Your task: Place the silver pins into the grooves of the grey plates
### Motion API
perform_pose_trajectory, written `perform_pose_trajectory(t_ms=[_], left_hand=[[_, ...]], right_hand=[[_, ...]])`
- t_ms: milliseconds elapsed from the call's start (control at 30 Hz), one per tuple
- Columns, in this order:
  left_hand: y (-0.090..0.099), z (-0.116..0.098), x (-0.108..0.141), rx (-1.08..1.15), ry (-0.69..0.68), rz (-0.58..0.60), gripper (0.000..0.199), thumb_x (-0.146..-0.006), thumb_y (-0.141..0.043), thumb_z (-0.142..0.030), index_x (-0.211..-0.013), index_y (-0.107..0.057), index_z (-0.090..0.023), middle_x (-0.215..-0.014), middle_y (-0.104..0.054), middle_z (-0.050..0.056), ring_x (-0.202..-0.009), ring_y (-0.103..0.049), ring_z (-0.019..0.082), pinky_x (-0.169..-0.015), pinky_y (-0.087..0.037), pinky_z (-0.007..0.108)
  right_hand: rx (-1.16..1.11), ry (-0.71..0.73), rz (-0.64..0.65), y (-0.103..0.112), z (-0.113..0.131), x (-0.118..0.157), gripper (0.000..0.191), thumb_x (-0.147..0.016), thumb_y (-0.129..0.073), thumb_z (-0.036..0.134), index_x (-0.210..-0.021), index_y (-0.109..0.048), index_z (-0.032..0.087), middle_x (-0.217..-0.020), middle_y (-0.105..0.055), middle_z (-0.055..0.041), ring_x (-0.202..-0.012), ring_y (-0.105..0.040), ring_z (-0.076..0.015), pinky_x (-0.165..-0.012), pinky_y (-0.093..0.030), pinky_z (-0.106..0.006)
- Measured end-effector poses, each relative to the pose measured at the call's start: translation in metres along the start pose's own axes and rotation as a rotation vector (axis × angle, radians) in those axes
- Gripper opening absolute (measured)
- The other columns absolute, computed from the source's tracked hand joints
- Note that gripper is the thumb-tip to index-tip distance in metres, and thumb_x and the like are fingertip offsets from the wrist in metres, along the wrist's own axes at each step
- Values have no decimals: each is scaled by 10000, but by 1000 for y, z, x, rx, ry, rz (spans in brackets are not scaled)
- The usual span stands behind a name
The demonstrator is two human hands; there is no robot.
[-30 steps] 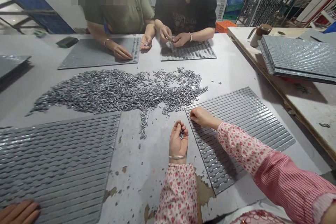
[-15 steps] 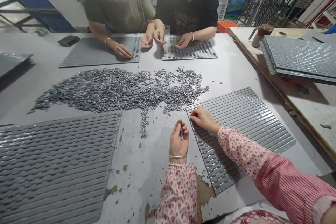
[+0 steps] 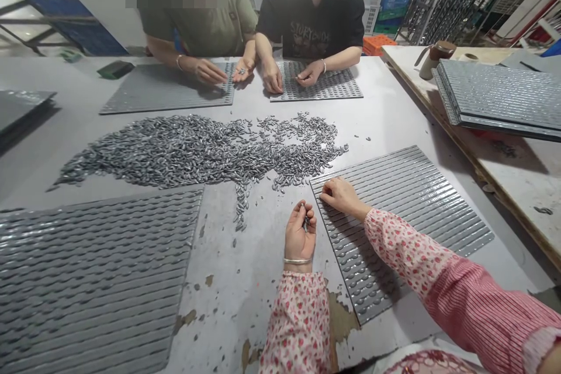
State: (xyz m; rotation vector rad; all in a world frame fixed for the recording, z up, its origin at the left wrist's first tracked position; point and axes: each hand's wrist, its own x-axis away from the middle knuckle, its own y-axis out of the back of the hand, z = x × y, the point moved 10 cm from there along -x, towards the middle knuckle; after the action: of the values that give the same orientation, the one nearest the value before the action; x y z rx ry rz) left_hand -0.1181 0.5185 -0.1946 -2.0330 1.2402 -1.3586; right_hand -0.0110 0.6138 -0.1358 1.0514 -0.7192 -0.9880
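Observation:
My left hand (image 3: 300,232) is cupped palm up over the table, its fingers curled around several small grey metal pieces. Just right of it lies a grey ridged board (image 3: 407,187), set at an angle. Over the board's left edge, near its far corner, my right hand (image 3: 339,194) is bent down with fingers pinched; whatever sits between the fingertips is hidden. Rows of oval pieces (image 3: 366,292) sit in the grooves along the board's left and near side. Beyond my hands spreads a heap of loose grey metal pieces (image 3: 188,149).
A second ridged board (image 3: 87,280) lies at the near left. Across the table (image 3: 245,304) two people work on boards (image 3: 166,87). Stacked boards (image 3: 504,93) and a brown-lidded jug (image 3: 438,58) stand on the wooden table at right. A dark green block (image 3: 114,69) lies far left.
My hands have barely shifted; the left thumb and fingers have moved slightly over the pieces. Across the table, one person's hand lifted toward the other palm, and the other person's hand lowered to the board.

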Motion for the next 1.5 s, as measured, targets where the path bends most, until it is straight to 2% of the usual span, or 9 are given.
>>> perform_pose_trajectory(t_ms=[133,433,567,700,833,900,1133,1333,1500], left_hand=[[0,-1,-1,-45,-26,3,137,-740,-654,-112,-873,-656,-142,-845,-655,37,-634,-581,47,-539,-467,120],[0,-12,4,-138,-183,-53,260,-605,-775,-146,-830,-644,-139,-768,-655,-6,-571,-582,48,-522,-450,128],[-1,-17,6,-92,-172,-62,169,-737,-673,-151,-897,-621,-140,-870,-673,53,-728,-649,109,-628,-517,183],[6,-14,4,99,-43,-90,199,-879,-431,-88,-963,-611,-90,-1027,-644,144,-901,-637,125,-714,-531,187],[11,-7,1,179,52,-102,195,-893,-412,-100,-874,-603,-133,-795,-617,36,-547,-534,25,-441,-422,96],[10,-3,0,195,74,-86,202,-897,-415,-131,-797,-590,-137,-696,-563,8,-480,-469,24,-400,-382,109],[9,-3,-1,187,69,-82,234,-907,-392,-168,-884,-619,-115,-887,-608,81,-755,-594,104,-629,-508,206],[5,-20,4,-121,-105,27,125,-860,-499,-248,-859,-583,-156,-624,-408,-36,-411,-294,34,-350,-241,144],[15,-66,-7,-367,-346,-84,195,-799,-577,-364,-862,-561,-181,-573,-360,-71,-409,-260,53,-388,-206,169]], right_hand=[[-133,9,6,4,1,-1,131,-800,-617,285,-747,-621,165,-753,-605,-39,-764,-506,-162,-689,-358,-255],[-1131,-47,194,-25,37,19,233,-718,-647,356,-794,-616,138,-644,-571,16,-565,-468,-90,-526,-354,-198],[-1348,-107,104,-16,25,11,215,-744,-610,360,-782,-561,154,-734,-614,-10,-603,-496,-92,-564,-382,-203],[-1060,-64,-46,6,-6,-8,138,-783,-548,288,-811,-579,156,-717,-614,5,-611,-489,-92,-589,-365,-203],[-541,72,82,2,-2,-18,97,-755,-565,179,-774,-655,148,-618,-579,29,-566,-469,-90,-574,-325,-204],[-410,112,128,-2,5,-19,92,-751,-581,165,-770,-671,154,-616,-589,28,-565,-484,-91,-564,-312,-201],[-173,94,128,-8,14,-24,108,-745,-554,147,-743,-661,165,-675,-635,-15,-610,-535,-122,-559,-308,-211],[-197,131,112,-7,12,-24,92,-755,-557,151,-802,-634,169,-675,-617,-3,-615,-520,-130,-571,-322,-216],[-124,268,-186,25,-1,0,160,-865,-504,290,-876,-608,169,-894,-611,-75,-896,-497,-205,-809,-362,-309]])
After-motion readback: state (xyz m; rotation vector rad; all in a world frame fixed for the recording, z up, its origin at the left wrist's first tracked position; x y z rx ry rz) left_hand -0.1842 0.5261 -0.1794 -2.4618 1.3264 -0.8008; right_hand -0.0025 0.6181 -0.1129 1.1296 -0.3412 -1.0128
